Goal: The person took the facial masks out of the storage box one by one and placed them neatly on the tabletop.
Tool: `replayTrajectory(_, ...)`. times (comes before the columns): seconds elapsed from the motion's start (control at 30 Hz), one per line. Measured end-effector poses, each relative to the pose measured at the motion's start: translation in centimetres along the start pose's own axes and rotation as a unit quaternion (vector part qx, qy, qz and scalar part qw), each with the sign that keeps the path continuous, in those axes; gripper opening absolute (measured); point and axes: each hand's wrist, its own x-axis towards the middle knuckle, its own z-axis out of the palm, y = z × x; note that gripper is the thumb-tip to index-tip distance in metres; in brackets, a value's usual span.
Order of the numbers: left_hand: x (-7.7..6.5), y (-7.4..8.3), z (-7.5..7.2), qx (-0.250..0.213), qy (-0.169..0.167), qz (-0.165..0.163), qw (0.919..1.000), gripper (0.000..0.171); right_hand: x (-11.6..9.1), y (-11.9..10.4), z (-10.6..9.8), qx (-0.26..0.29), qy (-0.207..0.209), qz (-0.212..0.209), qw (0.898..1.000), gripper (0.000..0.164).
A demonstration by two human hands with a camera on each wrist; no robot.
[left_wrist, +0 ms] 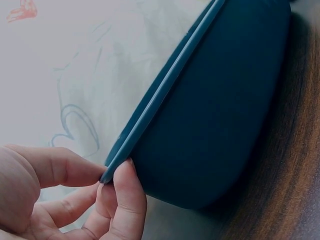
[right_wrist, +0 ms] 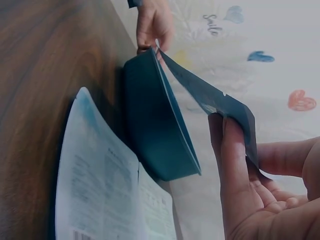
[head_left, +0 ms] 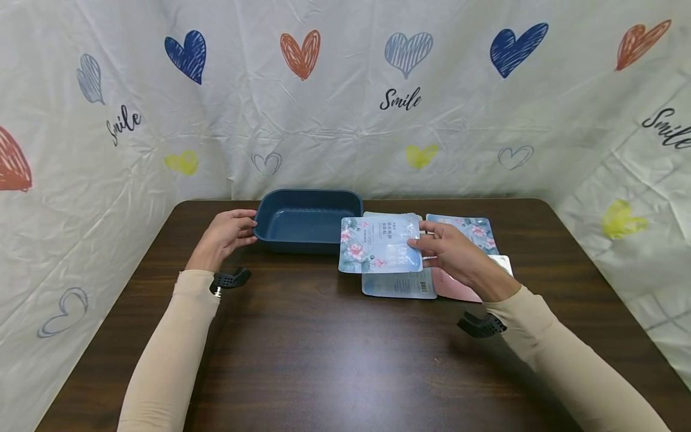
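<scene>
A dark blue plastic basin stands at the back of the table, with nothing visible inside. My left hand pinches its left rim between thumb and fingers, as the left wrist view shows close up. In my right hand is a flat sachet, light blue with pink flowers and printed lettering, gripped at its right edge. It is raised above the other sachets, its left end near the basin's right front corner. Below it lie a pale blue sachet and a pink one, partly covered by the right hand.
Another flowered blue sachet lies behind my right hand. A white sachet corner shows beside the right wrist. The brown wooden table meets a white curtain printed with hearts at its back edge.
</scene>
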Motion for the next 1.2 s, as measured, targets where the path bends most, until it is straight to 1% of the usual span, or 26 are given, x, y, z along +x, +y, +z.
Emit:
replayTrajectory(0.07, 0.0, 0.0, 0.0, 0.000, -0.001, 0.000, 1.0000, 0.045, -0.4, 0.1, -0.2, 0.001, -0.002, 0.006, 1.000, 0.063)
replayTrajectory(0.17, 0.0, 0.0, 0.0, 0.001, 0.000, 0.001, 1.0000, 0.045, -0.9, 0.4, -0.4, 0.003, -0.008, 0.013, 1.000, 0.065)
replayTrajectory(0.37, 0.2, -0.1, 0.1, -0.001, 0.006, -0.005, 1.0000, 0.044, -1.7, 0.9, -0.7, 0.021, -0.023, 0.010, 0.999, 0.057)
replayTrajectory(0.47, 0.2, -0.2, 0.1, -0.002, 0.008, -0.006, 1.0000, 0.042, -2.1, 1.2, -0.9, 0.037, -0.024, 0.013, 0.999, 0.055)
replayTrajectory(0.6, 0.1, -0.3, 0.0, 0.002, 0.010, -0.003, 0.9999, 0.042, -2.6, 1.5, -1.1, 0.047, -0.027, 0.027, 0.998, 0.056)
replayTrajectory(0.73, 0.0, -0.2, 0.0, 0.005, 0.010, -0.002, 0.9999, 0.043, -3.1, 1.8, -1.2, 0.053, -0.038, 0.042, 0.997, 0.056)
replayTrajectory(0.9, -0.1, -0.2, 0.0, 0.008, 0.007, 0.000, 0.9999, 0.043, -3.4, 2.2, -1.1, 0.057, -0.046, 0.054, 0.996, 0.055)
replayTrajectory(1.0, -0.1, -0.2, 0.0, 0.009, 0.009, 0.001, 0.9999, 0.042, -3.7, 2.5, -1.0, 0.054, -0.050, 0.051, 0.996, 0.054)
replayTrajectory(1.2, 0.0, -0.2, 0.0, 0.008, 0.010, 0.002, 0.9999, 0.042, -4.2, 3.0, -0.9, 0.043, -0.063, 0.034, 0.997, 0.060)
